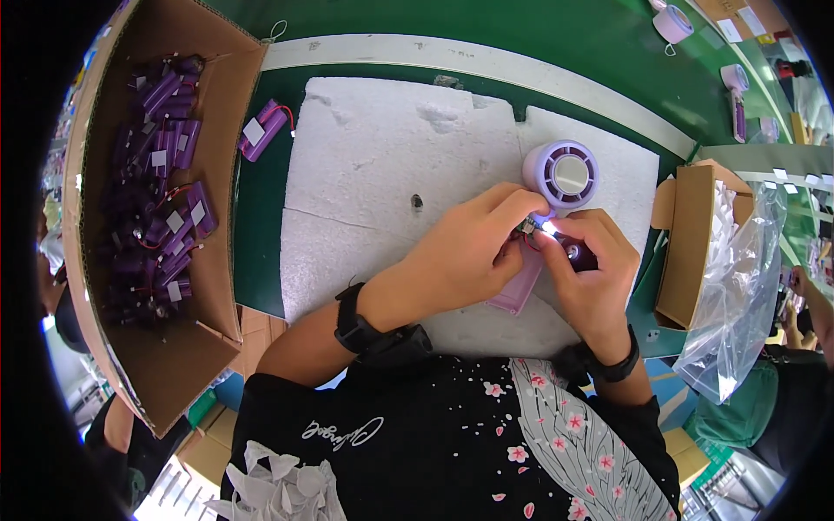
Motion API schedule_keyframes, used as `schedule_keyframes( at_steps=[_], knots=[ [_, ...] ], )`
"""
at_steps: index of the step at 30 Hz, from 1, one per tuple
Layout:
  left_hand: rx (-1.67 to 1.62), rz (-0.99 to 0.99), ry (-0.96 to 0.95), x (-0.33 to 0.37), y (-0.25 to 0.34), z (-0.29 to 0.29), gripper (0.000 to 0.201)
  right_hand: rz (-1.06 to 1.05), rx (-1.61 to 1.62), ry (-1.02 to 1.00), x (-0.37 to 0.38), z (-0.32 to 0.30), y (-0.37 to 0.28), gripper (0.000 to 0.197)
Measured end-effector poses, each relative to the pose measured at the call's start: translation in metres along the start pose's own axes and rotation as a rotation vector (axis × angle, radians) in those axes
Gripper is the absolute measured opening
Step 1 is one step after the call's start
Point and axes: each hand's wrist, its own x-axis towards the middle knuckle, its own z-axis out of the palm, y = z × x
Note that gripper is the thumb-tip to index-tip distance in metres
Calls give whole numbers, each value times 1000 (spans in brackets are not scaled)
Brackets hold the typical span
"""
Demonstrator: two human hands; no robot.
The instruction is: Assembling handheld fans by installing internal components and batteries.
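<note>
A lilac handheld fan point(571, 175) lies on a white foam sheet point(365, 165), its round head pointing away from me. At its neck my left hand point(452, 247) pinches a small circuit board point(527, 227) with finger and thumb. My right hand point(599, 265) closes on the same board from the other side, and a bright white light glows between the fingertips. Below the fingers shows the fan's lilac handle piece point(518, 291). A dark purple cylindrical part point(580, 255) sits partly hidden by my right hand. Thin red wires run under the left fingertips.
On the left stands a cardboard box point(217, 286) with many purple battery packs point(178, 217). One wired battery pack point(265, 130) lies beside it on the green table. At right is a cardboard box point(686, 252) lined with a clear plastic bag point(734, 304). More fans point(673, 23) lie far right.
</note>
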Motion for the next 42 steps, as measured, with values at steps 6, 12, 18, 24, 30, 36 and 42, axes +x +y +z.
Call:
schedule_keyframes(
  at_steps=[6, 12, 18, 24, 30, 36, 42],
  knots=[
    [-63, -38, -26, 0, 3, -2, 39, -68, -41, -27, -2, -3, 5, 19],
    [-59, -49, -35, 0, 0, -3, 38, -146, -85, -39, -2, -3, 6, 22],
    [-68, -65, -27, 1, 1, -2, 37, -193, -142, -10, -1, -1, 4, 23],
    [-58, -52, -9, 1, 0, 0, 36, -200, -152, -1, -2, 0, 5, 23],
    [-83, -95, -1, 0, 1, -2, 35, -78, -111, -4, -1, -1, -1, 20],
    [-78, -60, 5, 0, -1, 0, 36, -107, -106, -46, 0, -5, 3, 20],
    [-79, -69, 4, 1, -1, 1, 36, -101, -100, -37, 0, -5, 4, 20]
  ],
)
